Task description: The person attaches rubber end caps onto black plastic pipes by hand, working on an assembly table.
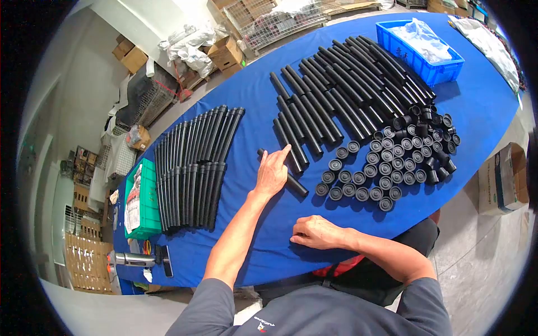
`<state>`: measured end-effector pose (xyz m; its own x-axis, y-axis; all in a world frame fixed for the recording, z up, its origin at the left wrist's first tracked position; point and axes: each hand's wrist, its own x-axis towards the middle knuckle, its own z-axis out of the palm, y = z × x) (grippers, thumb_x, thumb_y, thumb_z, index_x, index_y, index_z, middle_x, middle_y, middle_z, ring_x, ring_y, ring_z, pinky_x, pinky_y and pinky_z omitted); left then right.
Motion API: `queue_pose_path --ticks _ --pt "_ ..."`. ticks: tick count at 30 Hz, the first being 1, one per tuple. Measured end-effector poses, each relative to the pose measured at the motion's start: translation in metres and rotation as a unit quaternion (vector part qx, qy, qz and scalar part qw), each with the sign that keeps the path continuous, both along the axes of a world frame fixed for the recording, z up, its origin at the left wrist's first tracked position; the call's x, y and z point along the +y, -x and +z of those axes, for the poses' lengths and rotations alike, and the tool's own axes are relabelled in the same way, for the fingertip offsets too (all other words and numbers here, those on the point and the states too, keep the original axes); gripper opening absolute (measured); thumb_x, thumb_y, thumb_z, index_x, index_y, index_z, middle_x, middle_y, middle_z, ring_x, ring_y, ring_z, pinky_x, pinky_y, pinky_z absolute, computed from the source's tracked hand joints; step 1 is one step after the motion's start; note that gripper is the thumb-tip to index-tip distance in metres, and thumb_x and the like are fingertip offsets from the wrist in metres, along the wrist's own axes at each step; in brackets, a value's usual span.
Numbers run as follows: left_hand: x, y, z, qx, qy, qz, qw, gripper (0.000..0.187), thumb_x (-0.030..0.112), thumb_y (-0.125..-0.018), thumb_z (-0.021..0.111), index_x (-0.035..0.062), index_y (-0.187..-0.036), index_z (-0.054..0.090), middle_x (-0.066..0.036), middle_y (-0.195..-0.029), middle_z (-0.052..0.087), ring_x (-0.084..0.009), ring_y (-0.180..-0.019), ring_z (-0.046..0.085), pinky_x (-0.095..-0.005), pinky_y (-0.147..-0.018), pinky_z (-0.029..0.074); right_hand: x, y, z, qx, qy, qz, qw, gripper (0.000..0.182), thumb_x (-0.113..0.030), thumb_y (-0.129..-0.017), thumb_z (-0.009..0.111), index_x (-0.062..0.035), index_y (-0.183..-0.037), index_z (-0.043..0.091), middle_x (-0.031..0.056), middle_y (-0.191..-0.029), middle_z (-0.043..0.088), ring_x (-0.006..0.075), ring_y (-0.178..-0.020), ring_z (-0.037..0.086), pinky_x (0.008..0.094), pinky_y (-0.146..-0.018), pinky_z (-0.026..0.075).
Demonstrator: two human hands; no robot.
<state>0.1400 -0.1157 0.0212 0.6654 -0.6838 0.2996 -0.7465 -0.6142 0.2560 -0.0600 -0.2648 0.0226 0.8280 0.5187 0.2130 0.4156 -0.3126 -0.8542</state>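
Observation:
My left hand (271, 173) lies over a single black tube (297, 187), its fingers closed around the middle and the index finger stretched toward the tubes beyond. Both ends of that tube stick out from under the hand. On the blue cloth near the front edge rests my right hand (317, 232), curled into a loose fist with nothing showing in it. Rows of plain black tubes (330, 106) lie ahead of the left hand. Round black caps (385, 168) are spread to the right, most with their ringed faces up.
Black tubes with wider collars at one end (190, 185) lie in two rows at left, beside a green crate (147, 196). A blue crate (434, 68) holding clear plastic stands at the far right. A phone (167, 262) lies near the left front edge.

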Motion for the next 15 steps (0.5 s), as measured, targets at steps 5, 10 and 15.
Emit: queue_pose_path --ticks 5,10,15 --pt "0.018 0.004 -0.003 -0.009 0.056 0.006 0.998 0.053 -0.001 -0.086 0.052 0.0048 -0.139 0.058 -0.018 -0.117 0.068 -0.0347 -0.116 0.063 -0.0572 -0.111 0.042 0.000 0.001 -0.002 -0.005 -0.009 -0.001 1.000 0.028 -0.027 -0.095 0.067 0.0009 -0.090 0.069 0.0218 -0.088 0.066 0.0424 -0.085 0.067 0.0518 -0.077 0.053" --pt "0.055 0.030 0.024 -0.060 -0.091 -0.044 0.993 0.049 -0.002 -0.075 0.061 0.0051 -0.123 0.070 -0.011 -0.113 0.068 -0.0336 -0.109 0.061 -0.0535 -0.111 0.042 0.002 0.004 0.001 0.007 0.014 0.004 1.000 0.027 -0.027 -0.094 0.067 0.0005 -0.090 0.070 0.0209 -0.090 0.067 0.0418 -0.085 0.067 0.0515 -0.077 0.053" --pt "0.073 0.054 0.036 -0.075 -0.101 0.000 0.992 0.030 0.010 -0.072 0.069 0.0039 -0.101 0.064 -0.014 -0.104 0.060 -0.0361 -0.108 0.058 -0.0605 -0.116 0.035 0.003 0.003 0.004 0.016 0.001 0.021 1.000 0.028 -0.027 -0.093 0.068 0.0007 -0.091 0.071 0.0209 -0.089 0.068 0.0414 -0.085 0.067 0.0503 -0.077 0.053"
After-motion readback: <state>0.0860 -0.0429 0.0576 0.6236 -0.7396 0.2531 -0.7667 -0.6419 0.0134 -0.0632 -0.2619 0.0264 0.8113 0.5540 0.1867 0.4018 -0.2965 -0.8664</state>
